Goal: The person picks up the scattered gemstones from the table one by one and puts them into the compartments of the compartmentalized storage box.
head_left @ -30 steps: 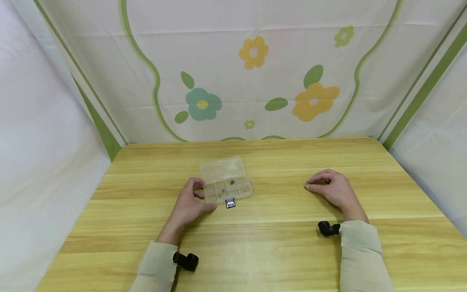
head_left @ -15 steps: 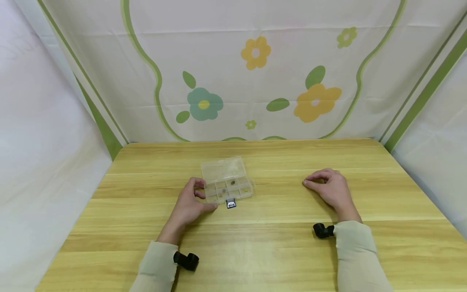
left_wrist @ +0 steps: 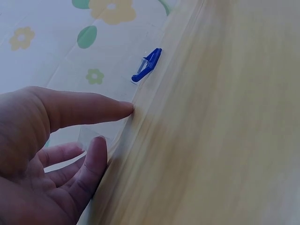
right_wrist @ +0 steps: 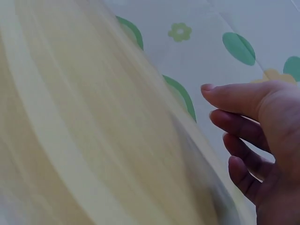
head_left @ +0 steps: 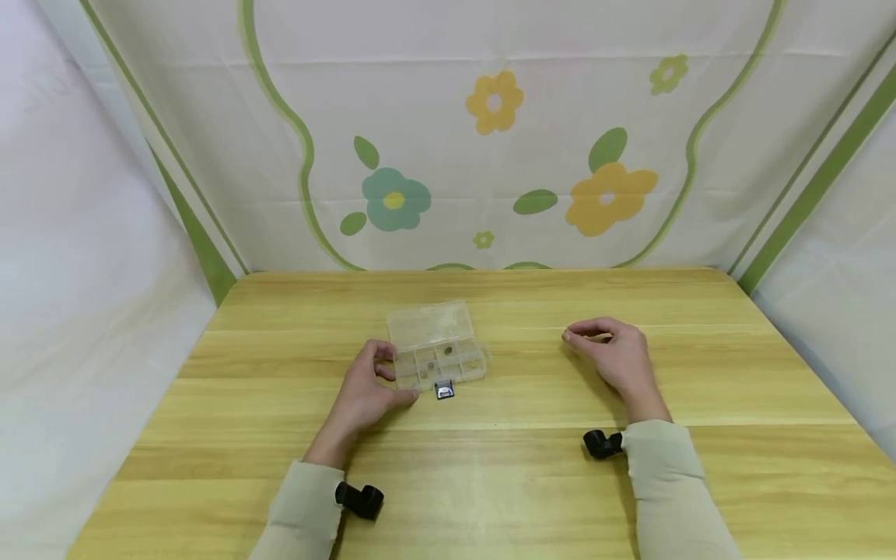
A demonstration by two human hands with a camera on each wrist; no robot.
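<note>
A clear plastic compartment box (head_left: 406, 364) lies on the table with its lid (head_left: 430, 323) folded back. Several small pieces sit in its compartments, one of them a dark round piece (head_left: 448, 351). A blue latch-like piece (left_wrist: 149, 64) juts from the box's front edge, dark with a pale middle in the head view. My left hand (head_left: 367, 393) holds the box at its left end, thumb at the front corner and fingers along the side. Off to the right, my right hand (head_left: 612, 354) hovers over the table, fingers loosely bent, thumb close to the index fingertip; nothing shows between them.
The wooden table (head_left: 504, 482) runs back to a white cloth wall (head_left: 434, 93) printed with flowers. More cloth panels close off the left and right sides. A black camera is strapped at each sleeve cuff.
My right hand has moved left toward the box, its thumb and fingers a little more rounded now. The left hand stays at the box, which lies as before; the whole view shifts slightly.
</note>
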